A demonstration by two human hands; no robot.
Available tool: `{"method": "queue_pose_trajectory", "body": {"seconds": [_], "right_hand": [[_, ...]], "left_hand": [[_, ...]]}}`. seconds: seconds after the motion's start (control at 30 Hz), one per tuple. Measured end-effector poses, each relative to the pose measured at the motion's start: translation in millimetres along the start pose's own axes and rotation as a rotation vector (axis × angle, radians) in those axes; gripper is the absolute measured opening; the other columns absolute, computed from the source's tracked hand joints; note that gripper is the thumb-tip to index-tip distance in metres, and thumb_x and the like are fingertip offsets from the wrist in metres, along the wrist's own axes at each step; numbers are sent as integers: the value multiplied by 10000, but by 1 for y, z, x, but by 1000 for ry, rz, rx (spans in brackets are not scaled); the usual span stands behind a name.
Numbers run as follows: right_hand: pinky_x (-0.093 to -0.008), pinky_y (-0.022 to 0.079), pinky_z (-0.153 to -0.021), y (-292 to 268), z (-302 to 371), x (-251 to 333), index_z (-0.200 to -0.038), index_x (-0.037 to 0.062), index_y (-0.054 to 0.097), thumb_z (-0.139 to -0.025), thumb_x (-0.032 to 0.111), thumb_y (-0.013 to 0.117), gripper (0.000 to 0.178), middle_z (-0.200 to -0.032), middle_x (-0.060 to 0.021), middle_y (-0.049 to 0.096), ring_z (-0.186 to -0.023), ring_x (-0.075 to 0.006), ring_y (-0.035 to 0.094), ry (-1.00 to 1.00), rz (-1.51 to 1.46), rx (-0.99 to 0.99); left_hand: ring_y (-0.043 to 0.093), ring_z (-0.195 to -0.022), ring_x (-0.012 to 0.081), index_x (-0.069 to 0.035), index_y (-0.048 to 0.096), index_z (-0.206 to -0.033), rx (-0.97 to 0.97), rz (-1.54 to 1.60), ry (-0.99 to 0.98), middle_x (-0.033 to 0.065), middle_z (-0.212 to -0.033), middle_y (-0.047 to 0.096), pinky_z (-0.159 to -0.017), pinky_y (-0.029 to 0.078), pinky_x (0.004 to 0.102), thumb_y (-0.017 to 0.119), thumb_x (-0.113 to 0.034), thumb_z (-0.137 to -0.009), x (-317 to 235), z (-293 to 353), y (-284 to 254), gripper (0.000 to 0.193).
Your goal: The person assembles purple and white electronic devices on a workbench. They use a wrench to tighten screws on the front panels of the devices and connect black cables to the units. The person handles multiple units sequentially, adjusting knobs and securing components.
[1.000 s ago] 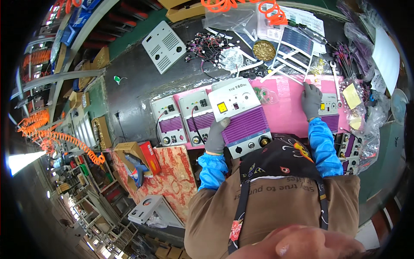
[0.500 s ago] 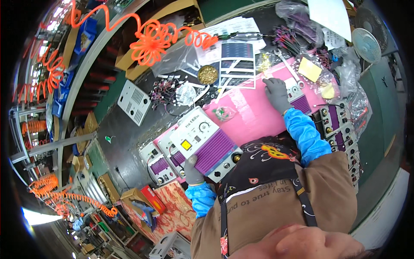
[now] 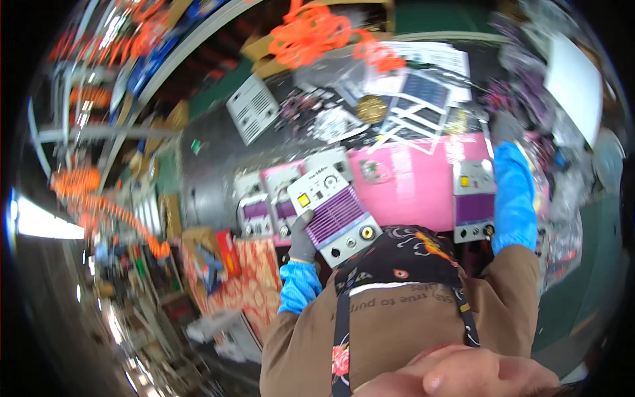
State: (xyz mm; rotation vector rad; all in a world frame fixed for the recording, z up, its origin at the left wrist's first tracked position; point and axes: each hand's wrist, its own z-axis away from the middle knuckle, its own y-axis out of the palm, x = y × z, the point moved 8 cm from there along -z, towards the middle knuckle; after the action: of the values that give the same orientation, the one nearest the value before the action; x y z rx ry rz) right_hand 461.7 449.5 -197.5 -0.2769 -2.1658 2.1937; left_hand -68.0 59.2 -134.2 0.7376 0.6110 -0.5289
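Note:
My left hand (image 3: 303, 237), in a grey glove, is closed round the left edge of a white equipment front panel (image 3: 334, 215) with purple louvres, a yellow square and a dial. That panel is tilted, its lower edge close to my apron. My right hand (image 3: 507, 127), gloved too, reaches to the far right beside the purple wires (image 3: 501, 98); its fingers are smeared by motion and whatever they touch is hidden. Next to my right sleeve another white-and-purple panel (image 3: 474, 206) lies on the pink mat (image 3: 403, 198). A wrench (image 3: 486, 132) lies left of the right hand.
Several similar panels (image 3: 254, 210) are at the left of the mat. A small bag with green parts (image 3: 375, 172) lies mid-mat. Beyond are a dish of brass-coloured parts (image 3: 372, 109), paper sheets (image 3: 426, 89) and a slotted white plate (image 3: 253, 109). Orange coiled hose (image 3: 311, 33) hangs above.
The view has turned, shifting the bench in the picture. My right hand has moved from the panel at the right to the wires beyond. My left hand keeps hold of its panel.

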Motion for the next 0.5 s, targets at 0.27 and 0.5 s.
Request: {"method": "queue_pose_trajectory", "body": {"seconds": [0.27, 0.5], "right_hand": [[-452, 513, -844, -8, -14, -53, -1101, 85, 681, -909, 278, 563, 297, -1105, -200, 688, -1035, -377, 656, -166, -233, -101], [-290, 483, -907, -154, 33, -92, -1221, 8, 644, -959, 251, 636, 358, -1158, -86, 679, -1042, -173, 626, -39, -1011, -435]], "left_hand": [[605, -1175, 354, 0, 397, -1439, -220, 203, 229, 220, -1334, 564, -1009, 515, 489, 638, -234, -881, -46, 65, -85, 652], [586, -1203, 363, 33, 379, -1442, -251, 236, 377, 247, -1354, 542, -1030, 502, 492, 577, -189, -910, -73, 68, -118, 610]]}}
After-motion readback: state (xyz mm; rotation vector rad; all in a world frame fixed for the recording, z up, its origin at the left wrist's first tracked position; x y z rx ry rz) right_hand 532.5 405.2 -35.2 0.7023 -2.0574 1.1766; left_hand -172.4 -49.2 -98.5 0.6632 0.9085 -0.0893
